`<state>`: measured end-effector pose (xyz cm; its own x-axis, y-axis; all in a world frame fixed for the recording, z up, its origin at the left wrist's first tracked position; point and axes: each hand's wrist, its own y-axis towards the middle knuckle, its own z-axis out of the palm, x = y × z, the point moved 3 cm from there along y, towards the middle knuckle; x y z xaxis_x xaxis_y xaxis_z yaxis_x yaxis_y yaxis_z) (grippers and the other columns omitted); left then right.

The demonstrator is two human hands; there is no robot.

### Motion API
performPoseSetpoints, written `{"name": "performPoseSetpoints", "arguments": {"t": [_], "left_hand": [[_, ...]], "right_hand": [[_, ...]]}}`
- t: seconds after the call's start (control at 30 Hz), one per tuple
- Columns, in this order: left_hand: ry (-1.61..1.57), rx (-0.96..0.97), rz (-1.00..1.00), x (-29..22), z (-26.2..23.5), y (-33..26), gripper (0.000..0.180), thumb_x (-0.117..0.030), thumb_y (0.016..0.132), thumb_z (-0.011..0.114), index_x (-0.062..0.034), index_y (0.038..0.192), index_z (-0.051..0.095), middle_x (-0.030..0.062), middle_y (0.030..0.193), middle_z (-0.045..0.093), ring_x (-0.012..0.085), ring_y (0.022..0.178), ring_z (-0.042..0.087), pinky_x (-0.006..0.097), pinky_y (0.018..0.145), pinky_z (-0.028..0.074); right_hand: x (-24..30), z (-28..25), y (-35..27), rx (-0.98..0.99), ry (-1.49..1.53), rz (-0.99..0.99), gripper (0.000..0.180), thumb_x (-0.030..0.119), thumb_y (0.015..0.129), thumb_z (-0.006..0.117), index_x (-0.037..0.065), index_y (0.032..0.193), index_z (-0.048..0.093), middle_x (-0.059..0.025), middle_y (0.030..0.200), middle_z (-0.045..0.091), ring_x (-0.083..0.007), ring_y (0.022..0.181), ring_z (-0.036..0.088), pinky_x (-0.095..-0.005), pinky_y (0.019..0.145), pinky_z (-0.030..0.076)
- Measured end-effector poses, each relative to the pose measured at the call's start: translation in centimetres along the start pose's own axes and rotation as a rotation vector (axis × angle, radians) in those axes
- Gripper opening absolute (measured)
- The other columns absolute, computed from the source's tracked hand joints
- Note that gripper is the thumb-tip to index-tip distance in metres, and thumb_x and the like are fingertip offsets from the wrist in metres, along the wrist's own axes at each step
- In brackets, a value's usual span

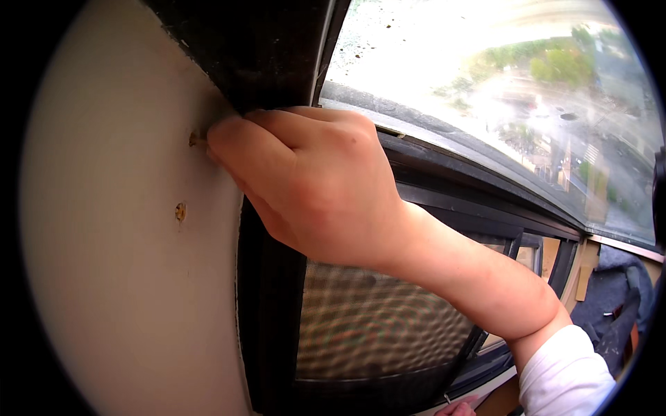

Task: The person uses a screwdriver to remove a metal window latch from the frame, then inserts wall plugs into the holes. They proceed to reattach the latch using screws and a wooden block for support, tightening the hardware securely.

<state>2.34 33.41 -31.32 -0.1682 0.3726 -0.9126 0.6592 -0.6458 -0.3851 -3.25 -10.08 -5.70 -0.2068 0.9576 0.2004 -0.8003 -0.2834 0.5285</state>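
Observation:
My right hand (316,177) is closed, its thumb and finger pinched at the pale wall on the left. Its fingertips meet the upper hole (193,139), where a small brownish bit shows; what they pinch is mostly hidden. A second ragged hole (180,213) with a yellowish-brown inside sits lower on the wall. At the bottom edge my left hand (458,409) shows only in part, far below the right one. Its closed fingers have a thin, pale metal piece (447,399) sticking out of them, too small to name.
A black window frame (270,333) runs beside the wall, with an insect screen (374,326) in it. Window glass (479,76) at the upper right shows trees and a street far below. Dark grey cloth (610,298) lies at the far right.

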Motion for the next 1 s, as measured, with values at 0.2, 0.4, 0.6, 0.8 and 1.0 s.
{"name": "performPoseSetpoints", "arguments": {"t": [0.2,0.4,0.6,0.8,1.0], "left_hand": [[0.004,-0.033,-0.049,-1.4,1.1,-0.5,0.033,-0.025,0.109,0.053,0.0021,0.125,0.066,-0.0052,0.072,0.053,0.0040,0.063,0.046,0.020,0.058,0.038],[0.090,-0.083,-0.031,-1.1,0.2,-0.3,0.033,-0.024,0.109,0.053,0.0016,0.125,0.066,-0.0046,0.072,0.054,0.0043,0.065,0.048,0.020,0.060,0.039],[0.089,-0.128,-0.023,-1.2,0.2,-0.1,0.033,-0.022,0.109,0.052,0.0025,0.126,0.066,-0.0045,0.071,0.053,0.0050,0.066,0.048,0.021,0.062,0.040],[0.043,-0.107,-0.039,0.0,-1.3,-0.2,0.033,-0.022,0.108,0.053,0.0025,0.125,0.066,-0.0046,0.073,0.053,0.0048,0.067,0.048,0.021,0.063,0.040],[0.050,-0.179,-0.072,0.4,-1.9,-0.9,0.033,-0.022,0.108,0.054,0.0029,0.127,0.066,-0.0052,0.072,0.051,0.0045,0.068,0.047,0.020,0.064,0.039]], "right_hand": [[0.4,0.3,0.1,-0.022,0.046,0.036,0.021,-0.003,0.057,0.061,0.006,0.067,0.045,-0.0073,0.057,0.047,-0.0238,0.045,0.048,-0.0362,0.038,0.033],[0.5,0.6,0.2,-0.033,0.058,0.056,0.021,-0.004,0.057,0.061,0.006,0.066,0.045,-0.0078,0.056,0.046,-0.0244,0.045,0.048,-0.0366,0.038,0.034],[0.4,0.7,0.5,-0.133,0.262,0.228,0.017,-0.004,0.074,0.068,0.001,0.072,0.051,-0.0100,0.066,0.059,-0.0266,0.055,0.060,-0.0351,0.047,0.046],[2.3,1.1,-4.1,-0.190,0.445,0.432,0.027,-0.005,0.084,0.071,-0.002,0.110,0.067,-0.0141,0.104,0.071,-0.0287,0.085,0.069,-0.0353,0.070,0.056],[2.5,2.1,-3.0,-0.232,0.356,0.163,0.042,-0.010,0.083,0.063,-0.007,0.125,0.061,-0.0201,0.116,0.062,-0.0384,0.099,0.063,-0.0409,0.087,0.053]]}}
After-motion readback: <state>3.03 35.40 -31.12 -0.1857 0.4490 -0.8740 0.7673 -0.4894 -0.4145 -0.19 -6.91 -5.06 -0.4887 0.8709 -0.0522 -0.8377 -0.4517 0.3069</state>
